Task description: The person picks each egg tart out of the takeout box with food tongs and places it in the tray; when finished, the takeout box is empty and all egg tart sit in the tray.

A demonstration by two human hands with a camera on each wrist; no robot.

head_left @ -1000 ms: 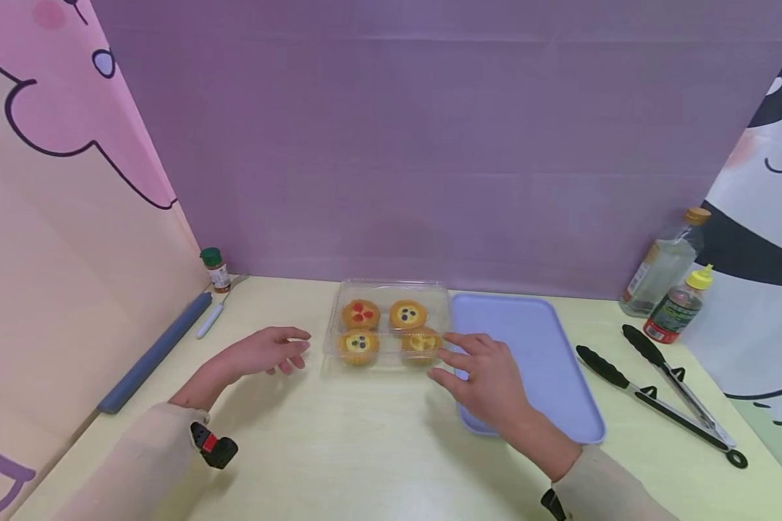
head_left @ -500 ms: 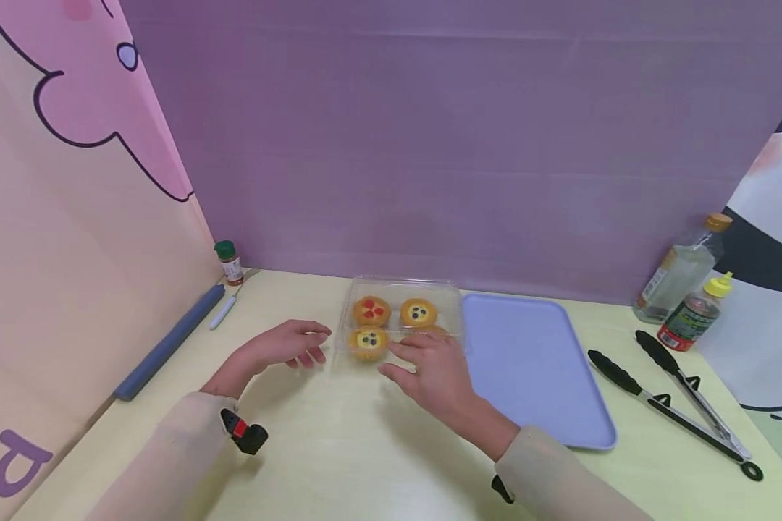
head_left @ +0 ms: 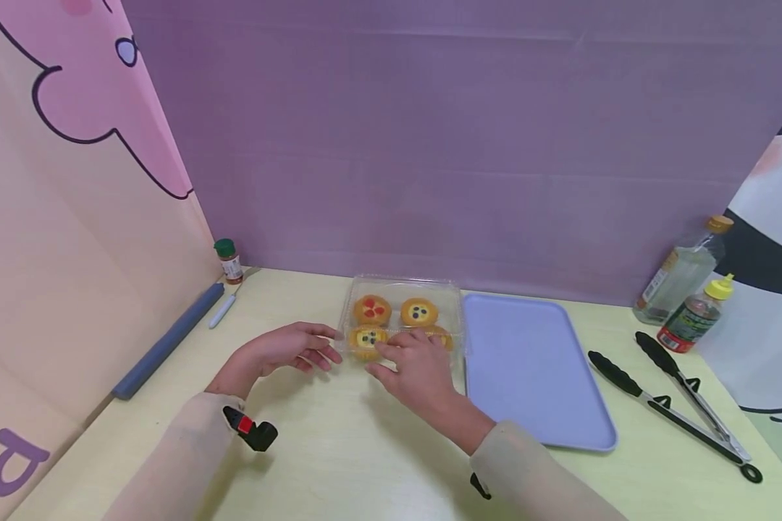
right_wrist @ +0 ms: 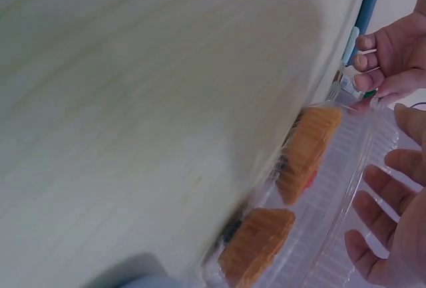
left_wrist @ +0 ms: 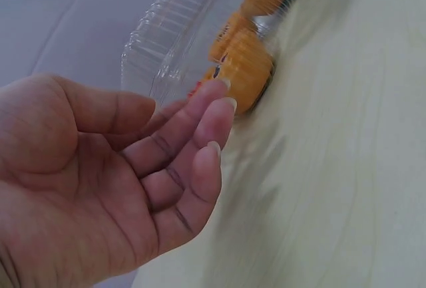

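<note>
A clear lidded plastic container (head_left: 396, 295) holds several round tarts. One tart has red topping (head_left: 372, 310); the tart behind my right hand (head_left: 419, 312) and the front left tart (head_left: 368, 339) carry dark berries. My left hand (head_left: 289, 349) is at the container's left front corner with loosely bent fingers; whether it touches the plastic, I cannot tell. My right hand (head_left: 420, 373) hovers at the front edge, partly hiding the front right tart (head_left: 442, 337). In the wrist views, the left palm (left_wrist: 100, 188) holds nothing and the right fingers (right_wrist: 383, 211) are spread beside the lid.
A lilac tray (head_left: 537, 376) lies right of the container. Further right are black-tipped tongs (head_left: 678, 412), a clear bottle (head_left: 680, 275) and a yellow-capped bottle (head_left: 694, 315). At left lie a blue roll (head_left: 169, 344), a white-handled utensil (head_left: 222, 311) and a green-capped jar (head_left: 229, 262).
My right hand has moved left from the container's right edge to its front. My left hand has come right, closer to the left front corner. The container has stayed in place.
</note>
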